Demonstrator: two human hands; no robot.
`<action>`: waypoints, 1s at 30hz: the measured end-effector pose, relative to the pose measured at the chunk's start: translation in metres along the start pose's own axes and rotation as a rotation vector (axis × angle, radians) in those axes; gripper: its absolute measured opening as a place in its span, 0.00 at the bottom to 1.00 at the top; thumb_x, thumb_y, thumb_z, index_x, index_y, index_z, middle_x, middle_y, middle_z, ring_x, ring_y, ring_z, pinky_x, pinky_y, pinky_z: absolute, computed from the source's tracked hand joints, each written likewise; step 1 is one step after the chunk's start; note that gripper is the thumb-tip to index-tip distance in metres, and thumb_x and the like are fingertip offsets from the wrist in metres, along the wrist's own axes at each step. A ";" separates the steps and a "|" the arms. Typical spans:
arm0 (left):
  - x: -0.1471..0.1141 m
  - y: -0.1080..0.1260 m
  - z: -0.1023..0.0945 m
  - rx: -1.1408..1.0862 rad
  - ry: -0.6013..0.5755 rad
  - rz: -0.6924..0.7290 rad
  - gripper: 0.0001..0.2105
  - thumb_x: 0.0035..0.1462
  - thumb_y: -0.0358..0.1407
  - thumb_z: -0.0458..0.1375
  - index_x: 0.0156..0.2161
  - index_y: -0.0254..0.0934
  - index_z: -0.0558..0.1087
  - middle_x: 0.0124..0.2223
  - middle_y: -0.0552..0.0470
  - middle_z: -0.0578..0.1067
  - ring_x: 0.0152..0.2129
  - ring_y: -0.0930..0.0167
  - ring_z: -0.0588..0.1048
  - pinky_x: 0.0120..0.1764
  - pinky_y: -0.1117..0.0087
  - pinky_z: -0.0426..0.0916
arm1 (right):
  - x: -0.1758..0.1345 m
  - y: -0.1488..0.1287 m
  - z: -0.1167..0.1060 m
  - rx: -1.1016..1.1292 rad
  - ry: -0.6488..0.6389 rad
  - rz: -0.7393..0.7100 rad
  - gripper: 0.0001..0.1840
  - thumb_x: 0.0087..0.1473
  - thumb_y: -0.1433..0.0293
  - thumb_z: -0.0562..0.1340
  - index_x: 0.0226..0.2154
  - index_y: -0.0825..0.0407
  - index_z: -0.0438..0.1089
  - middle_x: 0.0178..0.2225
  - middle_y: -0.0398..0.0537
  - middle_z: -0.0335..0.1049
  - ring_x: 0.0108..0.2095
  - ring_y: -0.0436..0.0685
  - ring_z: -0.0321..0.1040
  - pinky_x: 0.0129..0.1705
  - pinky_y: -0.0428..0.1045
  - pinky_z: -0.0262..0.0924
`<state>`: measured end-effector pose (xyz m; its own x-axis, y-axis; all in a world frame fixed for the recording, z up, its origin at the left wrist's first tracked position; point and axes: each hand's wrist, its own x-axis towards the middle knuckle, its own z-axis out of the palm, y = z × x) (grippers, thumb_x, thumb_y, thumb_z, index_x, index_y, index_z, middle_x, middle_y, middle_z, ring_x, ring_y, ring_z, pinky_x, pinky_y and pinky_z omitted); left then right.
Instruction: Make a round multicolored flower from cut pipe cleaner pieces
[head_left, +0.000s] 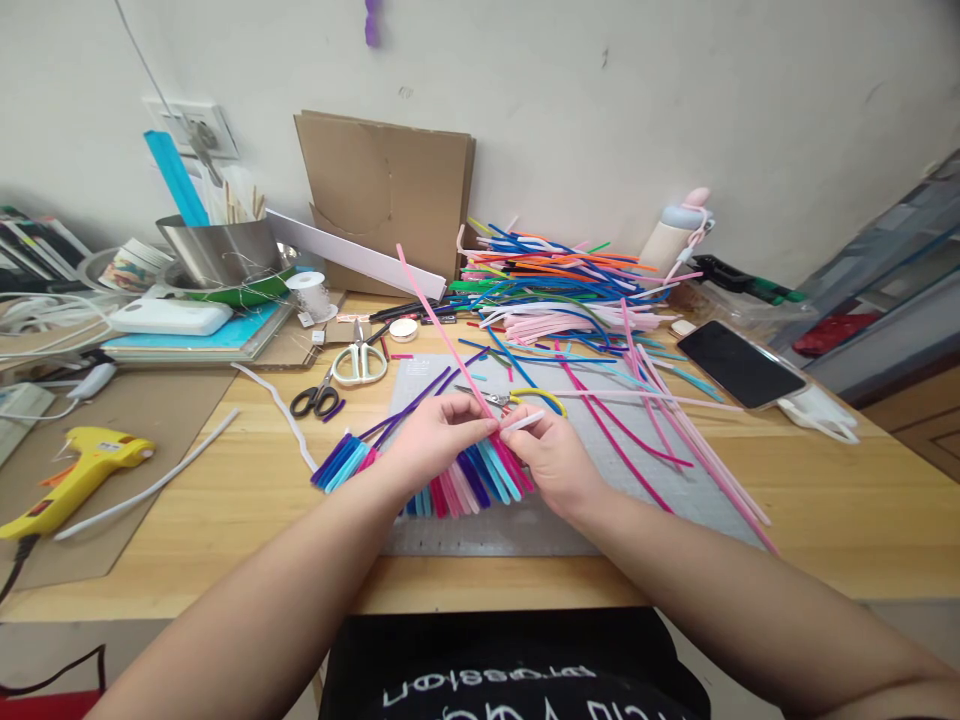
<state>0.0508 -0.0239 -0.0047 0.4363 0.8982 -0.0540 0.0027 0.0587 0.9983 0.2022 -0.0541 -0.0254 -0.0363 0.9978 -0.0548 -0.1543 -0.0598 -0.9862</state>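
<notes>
My left hand [442,435] pinches a long pink pipe cleaner [435,310] that slants up and away to the left. Close beside it my right hand [559,460] is closed, with a short pale stick-like piece [523,420] at its thumb and finger; whether this is a pipe cleaner end I cannot tell. Under both hands hangs a row of folded pipe cleaners [469,480] in blue, pink, purple and magenta. A similar row [345,462] lies left of my left wrist. Just beyond the fingers are yellow-handled pliers [536,400], partly covered by pipe cleaners.
A grey cutting mat [480,535] lies beneath the work. A heap of pipe cleaners [562,280] is at the back. Scissors [360,360], black scissors [319,398] and a yellow glue gun [75,475] are to the left. A phone [739,365] and bottle [671,240] stand right.
</notes>
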 end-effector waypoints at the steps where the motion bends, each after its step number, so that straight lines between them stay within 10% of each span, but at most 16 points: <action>1: 0.000 0.000 0.001 0.018 0.011 0.001 0.09 0.46 0.38 0.63 0.27 0.33 0.72 0.28 0.53 0.75 0.27 0.73 0.71 0.35 0.71 0.65 | 0.000 0.000 0.000 -0.013 0.008 -0.007 0.10 0.40 0.68 0.64 0.21 0.52 0.61 0.17 0.36 0.57 0.18 0.45 0.49 0.22 0.44 0.46; 11: -0.006 0.005 0.007 0.437 0.099 0.240 0.05 0.50 0.34 0.58 0.28 0.34 0.73 0.31 0.51 0.74 0.32 0.69 0.71 0.39 0.69 0.64 | 0.007 0.009 0.000 0.039 0.051 0.019 0.11 0.42 0.66 0.65 0.22 0.52 0.61 0.19 0.37 0.60 0.19 0.47 0.54 0.22 0.45 0.49; 18: 0.005 -0.001 -0.004 0.011 0.077 -0.054 0.11 0.47 0.40 0.62 0.29 0.33 0.71 0.26 0.54 0.72 0.23 0.75 0.69 0.31 0.72 0.63 | 0.012 0.004 -0.001 -0.019 -0.042 -0.032 0.17 0.39 0.59 0.68 0.26 0.52 0.64 0.20 0.38 0.64 0.21 0.48 0.57 0.24 0.46 0.53; 30: 0.007 -0.007 -0.011 -0.039 -0.080 -0.091 0.11 0.43 0.38 0.65 0.29 0.32 0.72 0.27 0.53 0.73 0.25 0.75 0.70 0.34 0.72 0.63 | 0.010 0.006 -0.001 -0.127 -0.084 -0.097 0.14 0.43 0.62 0.65 0.22 0.51 0.59 0.18 0.36 0.57 0.19 0.46 0.53 0.22 0.44 0.49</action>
<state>0.0438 -0.0131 -0.0127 0.5065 0.8507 -0.1409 0.0112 0.1569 0.9876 0.2022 -0.0448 -0.0316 -0.1111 0.9926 0.0492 -0.0350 0.0456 -0.9983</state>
